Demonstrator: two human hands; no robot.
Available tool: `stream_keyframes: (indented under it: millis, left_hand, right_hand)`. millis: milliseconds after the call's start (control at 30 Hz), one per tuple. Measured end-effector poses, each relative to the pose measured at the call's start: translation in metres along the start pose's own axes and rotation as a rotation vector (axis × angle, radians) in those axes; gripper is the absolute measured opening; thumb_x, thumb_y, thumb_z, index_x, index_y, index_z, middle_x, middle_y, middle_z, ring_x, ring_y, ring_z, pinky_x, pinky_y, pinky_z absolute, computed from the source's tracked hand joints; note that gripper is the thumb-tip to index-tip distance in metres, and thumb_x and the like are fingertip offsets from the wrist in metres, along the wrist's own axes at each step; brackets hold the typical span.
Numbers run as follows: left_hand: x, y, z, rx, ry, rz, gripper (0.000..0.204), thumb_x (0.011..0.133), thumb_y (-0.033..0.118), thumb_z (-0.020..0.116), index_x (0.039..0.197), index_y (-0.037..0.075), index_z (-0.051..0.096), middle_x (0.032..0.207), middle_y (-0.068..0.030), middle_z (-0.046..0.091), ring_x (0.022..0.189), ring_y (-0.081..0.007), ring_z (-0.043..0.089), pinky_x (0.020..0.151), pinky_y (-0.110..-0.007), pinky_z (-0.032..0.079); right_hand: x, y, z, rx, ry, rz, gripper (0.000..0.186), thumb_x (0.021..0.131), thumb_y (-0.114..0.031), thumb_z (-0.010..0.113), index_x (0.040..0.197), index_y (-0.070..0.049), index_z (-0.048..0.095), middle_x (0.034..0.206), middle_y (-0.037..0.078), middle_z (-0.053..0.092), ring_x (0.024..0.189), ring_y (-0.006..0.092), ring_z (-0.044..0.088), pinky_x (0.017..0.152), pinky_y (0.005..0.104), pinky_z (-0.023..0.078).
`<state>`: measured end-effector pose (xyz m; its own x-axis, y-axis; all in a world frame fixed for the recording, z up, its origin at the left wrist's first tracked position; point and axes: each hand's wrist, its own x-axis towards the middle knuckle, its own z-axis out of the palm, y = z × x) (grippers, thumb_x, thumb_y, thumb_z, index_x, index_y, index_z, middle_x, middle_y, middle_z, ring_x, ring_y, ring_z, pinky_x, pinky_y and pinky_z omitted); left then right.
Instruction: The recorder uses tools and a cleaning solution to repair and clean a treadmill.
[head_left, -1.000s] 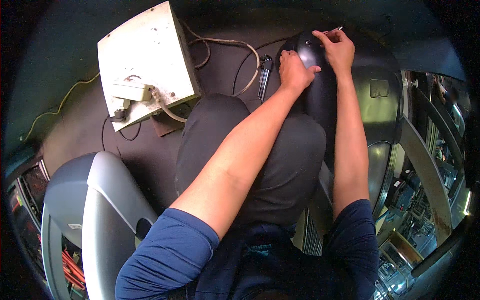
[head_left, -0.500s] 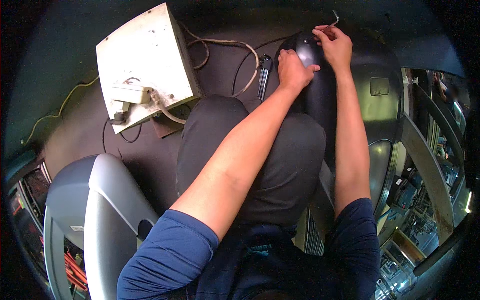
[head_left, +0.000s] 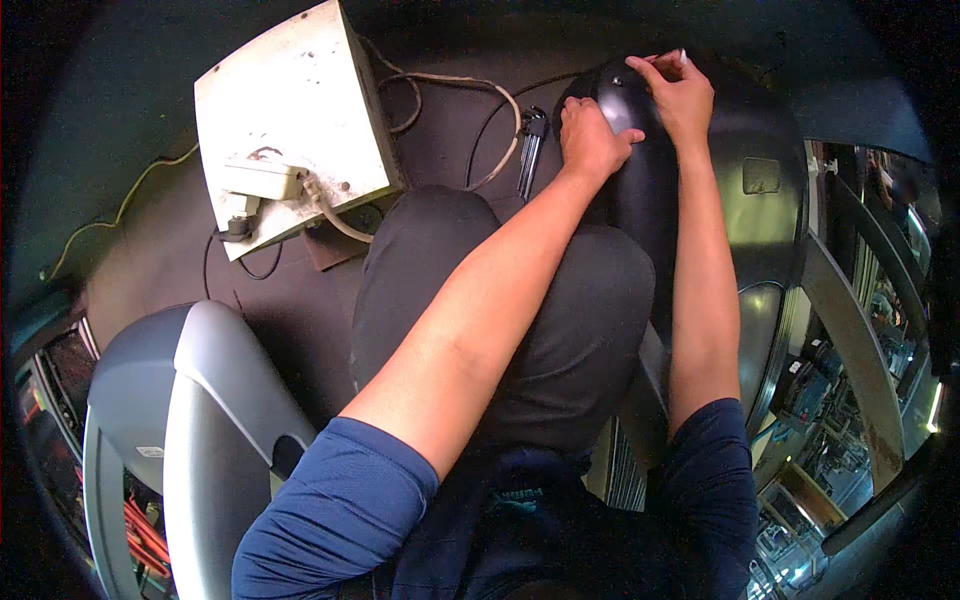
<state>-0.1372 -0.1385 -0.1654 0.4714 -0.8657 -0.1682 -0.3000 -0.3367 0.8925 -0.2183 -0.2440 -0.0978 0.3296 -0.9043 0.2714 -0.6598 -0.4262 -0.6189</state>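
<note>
- Since a moment ago the right hand [head_left: 683,92] has drawn back slightly from the far edge; its fingers pinch something small and pale at the top of the glossy black cover [head_left: 650,190].
- Left hand [head_left: 590,140] lies spread flat on that cover, gripping nothing.
- Cover sits far right, beyond the knees.
- Wrenches [head_left: 530,150] lie just left of it.
- White box [head_left: 290,120] stands far left.

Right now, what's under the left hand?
The left hand lies flat on a glossy black curved cover, beside the right hand. The patch of cover beneath the palm is hidden.
</note>
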Motion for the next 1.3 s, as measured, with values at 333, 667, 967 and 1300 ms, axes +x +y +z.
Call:
stream_keyframes:
  millis: [333,667,967,1300]
  left_hand:
    - [0.007,0.006,-0.013,0.159,-0.099,0.262,0.101,0.072,0.039,0.083,0.154,0.005,0.034,0.154,-0.0278,0.032,0.138,-0.0433,0.040,0.110,-0.050,0.040]
    - [0.013,0.011,-0.009,0.378,-0.227,0.335,0.096,0.079,0.053,0.074,0.155,0.009,0.033,0.156,-0.0268,0.031,0.138,-0.0434,0.042,0.109,-0.053,0.041]
    - [0.059,-0.012,-0.003,0.390,-0.169,0.517,0.099,0.073,0.068,0.075,0.145,0.005,0.051,0.135,-0.0337,0.054,0.127,-0.0437,0.054,0.105,-0.046,0.047]
    - [0.058,-0.019,0.001,0.387,-0.112,0.554,0.095,0.075,0.061,0.078,0.144,0.002,0.050,0.138,-0.0334,0.052,0.130,-0.0423,0.052,0.109,-0.045,0.043]
  right_hand:
    - [0.003,0.020,0.006,0.240,0.003,0.034,0.019,0.086,-0.021,0.078,0.099,-0.007,0.077,0.086,0.007,0.077,0.076,0.0132,0.072,0.069,0.0281,0.058]
    - [0.011,-0.013,-0.065,0.118,0.057,-0.073,0.021,0.096,-0.020,0.063,0.098,-0.002,0.074,0.094,0.009,0.076,0.090,0.0140,0.071,0.083,0.0287,0.052]
    - [-0.192,0.123,-0.219,-0.437,-0.147,0.813,0.053,0.082,-0.051,0.069,0.082,0.002,0.070,0.071,0.014,0.068,0.067,0.0280,0.064,0.067,0.0430,0.049]
    - [-0.322,0.132,-0.205,0.131,-0.170,1.359,0.087,0.069,-0.072,0.079,0.099,0.006,0.056,0.088,0.012,0.056,0.048,0.0077,0.032,0.040,0.0275,0.024]
